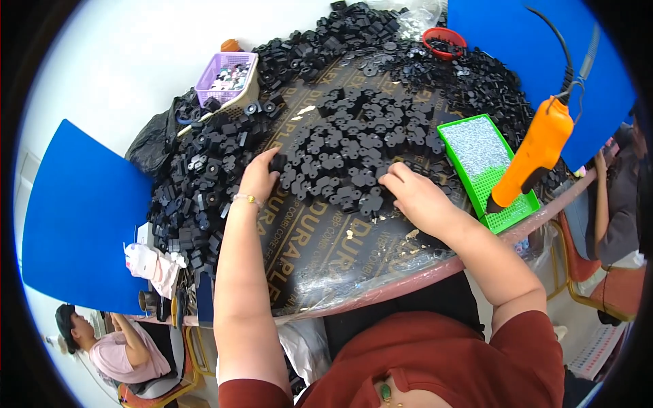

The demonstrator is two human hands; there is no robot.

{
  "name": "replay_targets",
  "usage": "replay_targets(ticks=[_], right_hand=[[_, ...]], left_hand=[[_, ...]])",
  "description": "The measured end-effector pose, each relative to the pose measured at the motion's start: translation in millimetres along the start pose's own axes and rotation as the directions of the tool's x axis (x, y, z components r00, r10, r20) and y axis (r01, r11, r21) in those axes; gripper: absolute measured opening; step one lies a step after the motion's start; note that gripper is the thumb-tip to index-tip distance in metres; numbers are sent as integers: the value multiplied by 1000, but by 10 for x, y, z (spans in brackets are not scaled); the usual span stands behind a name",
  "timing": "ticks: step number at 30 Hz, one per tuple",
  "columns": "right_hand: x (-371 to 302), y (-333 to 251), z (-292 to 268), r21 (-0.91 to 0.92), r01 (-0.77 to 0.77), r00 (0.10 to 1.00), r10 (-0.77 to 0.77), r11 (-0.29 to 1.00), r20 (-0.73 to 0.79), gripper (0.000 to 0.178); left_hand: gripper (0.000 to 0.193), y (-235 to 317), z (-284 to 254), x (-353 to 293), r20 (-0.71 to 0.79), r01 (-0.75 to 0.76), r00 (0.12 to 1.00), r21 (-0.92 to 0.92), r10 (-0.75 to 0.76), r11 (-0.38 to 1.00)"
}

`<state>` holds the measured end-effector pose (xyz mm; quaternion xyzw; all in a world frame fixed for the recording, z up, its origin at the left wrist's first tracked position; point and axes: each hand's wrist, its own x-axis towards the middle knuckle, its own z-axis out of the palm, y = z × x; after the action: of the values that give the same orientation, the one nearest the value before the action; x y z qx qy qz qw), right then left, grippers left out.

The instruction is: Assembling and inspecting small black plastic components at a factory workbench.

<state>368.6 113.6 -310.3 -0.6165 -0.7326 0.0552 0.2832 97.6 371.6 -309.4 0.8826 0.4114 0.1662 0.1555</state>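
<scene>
Many small black plastic parts (333, 146) lie flat side by side in a broad patch on the table before me. My left hand (258, 178) is at the patch's left edge. Its thumb and fingers close around one black plastic part (277, 162). At the right edge, my right hand (416, 196) rests with bent fingers drawn together, their tips against the outer parts. Whatever those fingertips may grip is hidden beneath them.
Heaps of black parts (197, 183) line the table's left and far sides. A purple basket (203, 88) and a red bowl (445, 31) stand farther back. An orange-handled tool (544, 146) hangs over a green tray (513, 221) at right. Blue panels (88, 224) flank the table; people sit beyond.
</scene>
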Motion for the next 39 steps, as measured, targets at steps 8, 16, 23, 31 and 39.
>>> replay_targets(ticks=[8, 16, 23, 31, 39], right_hand=[[-169, 144, -371, -222, -323, 922, 253, 920, -293, 15], [-91, 232, -52, -496, -255, 967, 226, 830, -119, 20], [-76, 126, -326, -373, -244, 959, 279, 895, 43, 10], [68, -96, -864, 258, -423, 898, 362, 869, 252, 15], [246, -287, -621, 883, -273, 949, 259, 383, 181, 11]], left_hand=[[37, 544, -365, -298, -254, -51, 891, -879, -375, 475], [34, 1560, 98, -709, 39, 25, 987, -996, -153, -91], [52, 1384, 302, -780, 119, 113, 993, -958, -8, -264], [46, 1440, 322, -834, 151, 163, 986, -963, 70, -214], [49, 1497, 372, -854, 124, 138, 988, -973, 88, -186]])
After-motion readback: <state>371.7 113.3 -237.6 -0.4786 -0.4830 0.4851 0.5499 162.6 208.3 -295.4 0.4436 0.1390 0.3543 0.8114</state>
